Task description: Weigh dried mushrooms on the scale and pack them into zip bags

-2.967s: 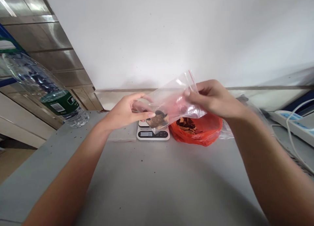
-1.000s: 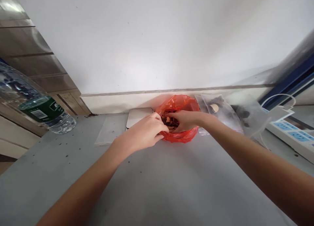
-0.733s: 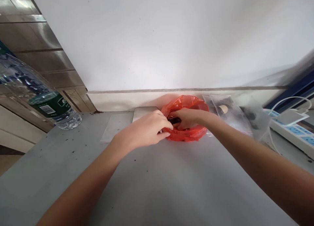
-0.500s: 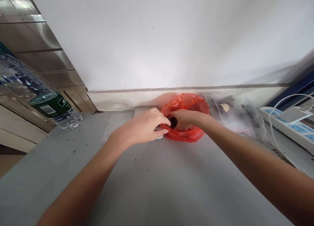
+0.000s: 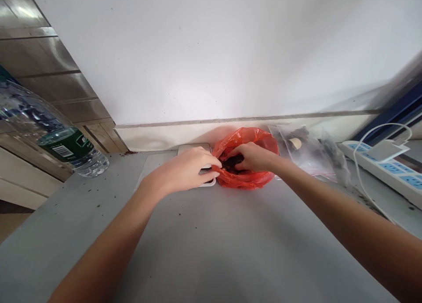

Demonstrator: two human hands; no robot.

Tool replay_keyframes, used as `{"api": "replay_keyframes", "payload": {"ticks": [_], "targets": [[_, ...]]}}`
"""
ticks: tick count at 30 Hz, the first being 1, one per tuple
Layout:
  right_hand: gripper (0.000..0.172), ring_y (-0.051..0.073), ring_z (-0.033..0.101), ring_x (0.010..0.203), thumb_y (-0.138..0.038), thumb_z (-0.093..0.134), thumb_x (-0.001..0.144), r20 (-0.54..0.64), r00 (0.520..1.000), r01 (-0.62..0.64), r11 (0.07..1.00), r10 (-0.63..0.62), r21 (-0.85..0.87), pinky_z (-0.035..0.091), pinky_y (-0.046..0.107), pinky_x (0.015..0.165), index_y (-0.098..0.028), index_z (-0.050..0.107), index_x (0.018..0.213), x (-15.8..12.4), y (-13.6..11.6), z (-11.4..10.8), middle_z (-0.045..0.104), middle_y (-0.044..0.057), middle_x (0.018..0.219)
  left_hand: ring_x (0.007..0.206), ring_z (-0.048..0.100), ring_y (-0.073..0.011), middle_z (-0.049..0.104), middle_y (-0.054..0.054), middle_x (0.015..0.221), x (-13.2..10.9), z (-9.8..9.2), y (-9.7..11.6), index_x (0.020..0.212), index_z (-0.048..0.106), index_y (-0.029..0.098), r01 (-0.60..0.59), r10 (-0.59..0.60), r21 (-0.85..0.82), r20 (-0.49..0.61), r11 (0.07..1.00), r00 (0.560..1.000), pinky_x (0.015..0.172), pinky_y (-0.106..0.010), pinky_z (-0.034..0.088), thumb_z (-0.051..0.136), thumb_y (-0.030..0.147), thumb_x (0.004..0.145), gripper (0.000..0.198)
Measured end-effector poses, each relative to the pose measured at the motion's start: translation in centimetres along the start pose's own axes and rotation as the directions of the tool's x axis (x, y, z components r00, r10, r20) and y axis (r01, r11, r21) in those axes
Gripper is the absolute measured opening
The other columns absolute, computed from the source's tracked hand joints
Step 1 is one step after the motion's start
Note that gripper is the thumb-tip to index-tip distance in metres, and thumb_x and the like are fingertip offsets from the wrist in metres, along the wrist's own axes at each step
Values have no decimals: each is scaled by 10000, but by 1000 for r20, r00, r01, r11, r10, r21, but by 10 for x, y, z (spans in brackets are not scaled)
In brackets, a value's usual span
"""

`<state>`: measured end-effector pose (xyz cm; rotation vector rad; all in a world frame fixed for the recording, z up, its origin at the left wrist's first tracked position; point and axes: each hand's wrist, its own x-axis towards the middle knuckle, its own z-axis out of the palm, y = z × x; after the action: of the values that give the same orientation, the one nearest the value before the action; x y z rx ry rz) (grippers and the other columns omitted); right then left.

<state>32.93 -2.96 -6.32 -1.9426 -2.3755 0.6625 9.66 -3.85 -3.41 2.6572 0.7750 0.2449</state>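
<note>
Two bare hands at one open red bag on a grey table. The left hand has its fingertips at the bag's left rim; whether they pinch, I cannot tell. The right hand reaches inside among uncounted dark pieces, grip unclear. One scale, left; one bottle, farther left.

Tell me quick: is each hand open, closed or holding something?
Left hand: half-curled at the rim of the red plastic bag; whether it grips cannot be told.
Right hand: inside that bag, half-curled; any hold cannot be told.
</note>
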Motion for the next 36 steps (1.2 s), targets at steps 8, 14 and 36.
{"api": "replay_keyframes", "payload": {"ticks": [8,14,36], "targets": [[414,289,733,1135,-212,675,852,-157,986,80,984,-54,159,570,390,1007,-256,819,1237,-13,11,-15,806,49,1252,1080,717,-272,805,-36,1173,-6,-8,-1,1121,816,272,67,-67,-23,-27,998,997,885,-358,537,567,325,1011,277],[440,317,731,1112,-301,692,815,-131,989,100,958,-67,269,579,463,1014,-262,831,1231,-18,16,-26,810,60,1223,1148,723,-269,754,-34,1355,-12,-17,-2,1295,761,262,214,-214,18,21,977,977,880,-327,548,525,421,1021,395],[399,180,662,783,-173,705,852,-10,973,228,964,-229,139,487,298,698,-262,817,1225,39,-97,-24,795,16,930,1347,630,-334,598,-25,1586,-58,-70,-54,1592,477,364,721,-744,191,238,666,625,1075,-388,498,462,625,927,715]]}}
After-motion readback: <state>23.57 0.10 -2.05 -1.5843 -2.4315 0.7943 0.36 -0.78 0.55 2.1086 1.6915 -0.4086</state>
